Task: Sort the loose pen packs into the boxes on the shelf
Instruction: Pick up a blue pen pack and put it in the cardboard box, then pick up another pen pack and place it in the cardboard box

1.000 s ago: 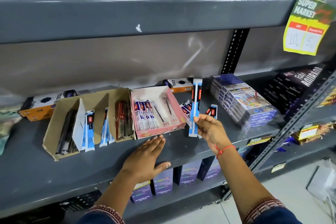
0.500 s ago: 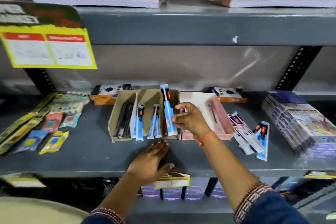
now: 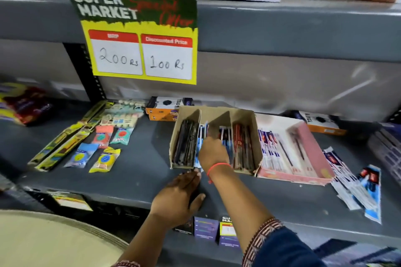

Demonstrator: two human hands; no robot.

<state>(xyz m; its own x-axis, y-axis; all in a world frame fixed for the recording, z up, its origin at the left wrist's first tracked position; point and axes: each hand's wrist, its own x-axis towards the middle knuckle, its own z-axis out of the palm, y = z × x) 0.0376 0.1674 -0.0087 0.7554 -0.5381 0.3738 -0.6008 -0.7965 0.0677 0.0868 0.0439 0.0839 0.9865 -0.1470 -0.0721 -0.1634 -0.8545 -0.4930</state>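
Observation:
A brown cardboard box (image 3: 243, 115) with three compartments stands on the grey shelf (image 3: 138, 175). Its left section holds dark pens, the middle blue pen packs (image 3: 225, 134), the right red ones. My right hand (image 3: 213, 151) is inside the middle section, fingers closed around the blue pen pack there. My left hand (image 3: 178, 197) lies flat on the shelf just in front of the box, holding nothing. To the right sits a pink box (image 3: 314, 149) with blue-and-white pen packs. Loose pen packs (image 3: 355, 188) lie on the shelf right of it.
Yellow packs, erasers and small pouches (image 3: 104, 143) are spread on the shelf's left half. Orange-and-black boxes (image 3: 165, 107) stand behind the cardboard box. A yellow price sign (image 3: 141, 34) hangs from the upper shelf. Purple boxes (image 3: 206, 228) sit on the shelf below.
My right hand has carried the blue pen pack from beside the pink box leftwards and down into the cardboard box's middle section. The camera view swung left; my left hand stayed flat.

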